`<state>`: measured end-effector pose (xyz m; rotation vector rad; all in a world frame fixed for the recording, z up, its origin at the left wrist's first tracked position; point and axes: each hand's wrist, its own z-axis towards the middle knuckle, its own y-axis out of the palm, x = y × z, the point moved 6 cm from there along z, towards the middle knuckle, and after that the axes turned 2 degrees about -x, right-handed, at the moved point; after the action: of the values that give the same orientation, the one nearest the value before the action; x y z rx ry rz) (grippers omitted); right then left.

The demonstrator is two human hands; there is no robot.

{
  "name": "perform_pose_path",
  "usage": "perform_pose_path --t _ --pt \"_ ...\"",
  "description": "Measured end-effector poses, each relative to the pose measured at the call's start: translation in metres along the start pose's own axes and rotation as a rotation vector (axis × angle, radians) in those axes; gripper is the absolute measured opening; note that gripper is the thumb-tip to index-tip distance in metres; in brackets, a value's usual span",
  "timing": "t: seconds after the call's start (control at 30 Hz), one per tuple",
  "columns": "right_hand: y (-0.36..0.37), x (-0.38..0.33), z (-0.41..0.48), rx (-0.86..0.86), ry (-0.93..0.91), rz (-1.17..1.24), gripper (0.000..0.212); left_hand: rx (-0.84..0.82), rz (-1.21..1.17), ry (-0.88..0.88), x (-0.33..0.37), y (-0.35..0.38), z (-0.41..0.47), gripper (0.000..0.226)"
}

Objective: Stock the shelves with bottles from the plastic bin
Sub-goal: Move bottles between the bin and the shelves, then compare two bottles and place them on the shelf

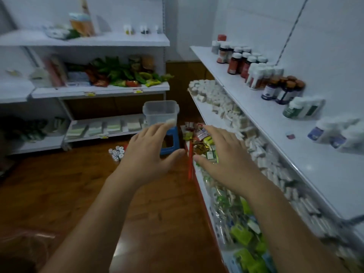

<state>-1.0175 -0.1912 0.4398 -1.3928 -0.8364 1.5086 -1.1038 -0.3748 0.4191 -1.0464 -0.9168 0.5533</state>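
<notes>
The left hand (pixel 149 152) and the right hand (pixel 224 154) are stretched forward side by side, palms down, fingers straight and slightly spread, thumbs pointing toward each other with a small gap between them. Neither holds anything.

Just beyond the left hand's fingertips stands the clear plastic bin (pixel 157 112), upright and lidless, on a blue stool (pixel 173 146) that shows between that hand's fingers and thumb. Something pale lies at the bin's bottom, too blurred to tell. To the left of the left hand, a cluster of small white-capped bottles (pixel 117 152) stands on the wooden floor (pixel 59 184).

Under the right hand's fingers lies a heap of coloured packets (pixel 202 142) on a low shelf. Farther right and above, a middle shelf carries white boxes (pixel 222 103), and the top shelf (pixel 246 99) holds rows of upright bottles (pixel 242 62) with white or brown caps. Beyond the left hand, the far shelves (pixel 98 41) hold green and red packets.
</notes>
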Motion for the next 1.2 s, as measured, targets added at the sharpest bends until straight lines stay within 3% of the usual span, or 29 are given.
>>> perform_pose_path --t 0.23,0.57,0.93,1.2 --pt "0.05 -0.022 0.123 -0.071 -0.121 -0.005 0.079 0.024 0.036 -0.118 -0.088 -0.012 0.063 0.087" --pt "0.093 0.023 0.328 -0.167 -0.222 0.134 0.079 0.045 0.119 -0.221 -0.149 0.009 0.214 0.08" --pt "0.132 0.075 0.524 -0.332 -0.189 0.193 0.082 0.019 0.104 -0.303 -0.213 0.044 0.389 0.08" --pt "0.223 0.111 0.685 -0.371 -0.128 0.128 0.083 -0.097 0.056 -0.258 -0.323 0.116 0.541 0.079"
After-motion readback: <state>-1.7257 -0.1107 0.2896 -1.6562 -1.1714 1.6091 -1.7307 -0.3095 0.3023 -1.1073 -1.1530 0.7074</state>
